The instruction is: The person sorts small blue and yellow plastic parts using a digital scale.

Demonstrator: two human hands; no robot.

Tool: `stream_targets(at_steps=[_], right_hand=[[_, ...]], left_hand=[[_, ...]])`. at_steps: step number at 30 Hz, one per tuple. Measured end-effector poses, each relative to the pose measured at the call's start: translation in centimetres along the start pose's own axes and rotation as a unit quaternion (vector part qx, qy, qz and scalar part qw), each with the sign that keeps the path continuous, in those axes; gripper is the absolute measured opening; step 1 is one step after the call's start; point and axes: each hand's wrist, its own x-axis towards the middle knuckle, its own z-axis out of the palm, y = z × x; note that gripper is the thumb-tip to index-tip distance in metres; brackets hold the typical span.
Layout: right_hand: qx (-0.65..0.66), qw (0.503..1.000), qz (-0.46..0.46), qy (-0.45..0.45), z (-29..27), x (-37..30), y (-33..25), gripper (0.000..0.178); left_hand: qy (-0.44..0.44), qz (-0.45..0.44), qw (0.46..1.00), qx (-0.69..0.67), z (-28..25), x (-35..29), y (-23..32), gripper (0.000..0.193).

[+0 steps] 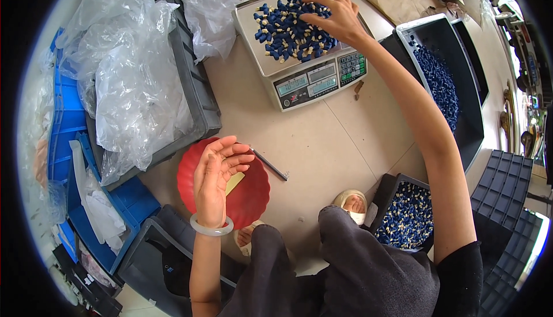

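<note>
My right hand [340, 17] reaches out to a digital counting scale [253, 46]. Its fingers are spread over the right side of a pile of small blue and cream parts [288, 29] on the scale's metal pan. The fingertips seem to touch the pile or hover just above it, and nothing shows gripped between them. My left hand [216, 178], with a pale bangle on the wrist, is held palm up, fingers stretched, above a red scalloped basin [256, 199]. Inside the basin lies a pale yellow strip [234, 182], partly behind that hand.
On the left, a grey crate [199, 92] holds clear plastic bags [138, 80], with blue bins beside it. A tray of blue parts [438, 83] stands at right. A dark bin of mixed parts [406, 216] sits by my right foot. A dark stick [269, 163] lies beside the basin.
</note>
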Motion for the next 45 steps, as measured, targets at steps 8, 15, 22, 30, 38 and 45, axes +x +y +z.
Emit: stream_targets(at_steps=[8, 15, 22, 30, 38, 45], right_hand=[[0.097, 0.935, 0.222, 0.258, -14.5, -21.0, -1.0, 0.029], [-0.228, 0.688, 0.685, 0.074, -23.6, -58.4, -2.8, 0.05], [-0.181, 0.598, 0.779, -0.055, -18.2, -59.2, -6.3, 0.075], [-0.258, 0.669, 0.692, -0.083, -16.1, -53.5, -8.5, 0.075], [-0.243, 0.725, 0.64, -0.072, -17.2, -55.3, -8.5, 0.044], [-0.162, 0.787, 0.595, -0.021, -19.6, -58.4, -6.7, 0.026]], left_hand=[[-0.005, 0.002, 1.0, 0.016, -0.5, -0.3, -0.9, 0.042], [0.0, -0.009, 1.0, -0.004, -0.9, 1.0, -1.7, 0.038], [-0.029, -0.001, 1.0, -0.003, 0.6, 1.7, -1.5, 0.037], [-0.006, -0.024, 1.0, -0.006, 0.6, 1.6, -2.7, 0.037], [-0.025, -0.032, 0.999, -0.018, 0.7, 2.5, -3.0, 0.037], [-0.026, -0.026, 0.999, -0.009, 0.2, 2.6, -2.4, 0.034]])
